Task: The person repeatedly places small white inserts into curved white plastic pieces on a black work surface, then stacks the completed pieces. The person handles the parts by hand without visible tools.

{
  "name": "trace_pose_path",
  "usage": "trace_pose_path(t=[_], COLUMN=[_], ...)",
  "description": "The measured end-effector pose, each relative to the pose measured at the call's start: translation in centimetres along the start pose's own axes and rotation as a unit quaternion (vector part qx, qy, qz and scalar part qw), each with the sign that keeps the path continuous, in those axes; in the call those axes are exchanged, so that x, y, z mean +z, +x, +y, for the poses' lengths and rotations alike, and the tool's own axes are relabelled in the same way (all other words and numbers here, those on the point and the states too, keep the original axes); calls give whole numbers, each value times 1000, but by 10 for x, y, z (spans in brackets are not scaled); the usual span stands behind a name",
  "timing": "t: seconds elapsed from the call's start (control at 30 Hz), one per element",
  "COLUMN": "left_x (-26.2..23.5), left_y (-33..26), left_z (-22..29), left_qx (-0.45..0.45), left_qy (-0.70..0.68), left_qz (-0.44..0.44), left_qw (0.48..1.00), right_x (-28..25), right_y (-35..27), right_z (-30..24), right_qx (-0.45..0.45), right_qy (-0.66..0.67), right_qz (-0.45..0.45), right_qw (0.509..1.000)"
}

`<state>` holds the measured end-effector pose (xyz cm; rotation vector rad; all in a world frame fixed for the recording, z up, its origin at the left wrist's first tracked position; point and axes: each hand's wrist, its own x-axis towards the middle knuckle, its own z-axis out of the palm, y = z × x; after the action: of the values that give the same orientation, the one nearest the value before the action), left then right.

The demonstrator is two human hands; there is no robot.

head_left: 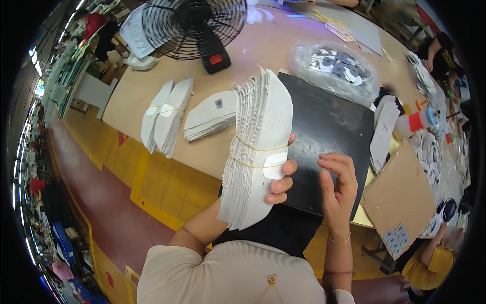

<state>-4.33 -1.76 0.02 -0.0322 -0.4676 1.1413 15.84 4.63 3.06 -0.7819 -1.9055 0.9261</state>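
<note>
Clenched around one thick bundle of white insoles, bound by two rubber bands, the left hand holds it upright above the surface edge. Just beside it, the right hand hovers released over one black mat. Three more insole stacks lie beyond, near one black fan.

A factory floor for shoe parts: rubber-banded stacks of white, sole-shaped cut pieces lie across a long tan wooden worktop, beside a black wire-cage fan and a clear plastic bag of small round grey pieces. Yellow lines mark the dark red floor, and other workers sit along the worktop's far edge.
</note>
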Motion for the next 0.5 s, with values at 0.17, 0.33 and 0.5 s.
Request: trace_pose_path(t=[0.17, 0.33, 0.5], left_x=[18, 25, 25], left_y=[3, -3, 4], left_z=[-17, -4, -8], left_qx=[99, -63, -112], left_qy=[330, 540, 646], left_qz=[360, 350, 293], left_qw=[867, 763, 696], right_x=[-6, -1, -8], right_y=[-27, -36, -48], right_z=[4, 8, 7], right_qx=[61, 101, 101], right_qy=[71, 120, 87], right_qz=[42, 31, 27], right_qw=[995, 987, 991])
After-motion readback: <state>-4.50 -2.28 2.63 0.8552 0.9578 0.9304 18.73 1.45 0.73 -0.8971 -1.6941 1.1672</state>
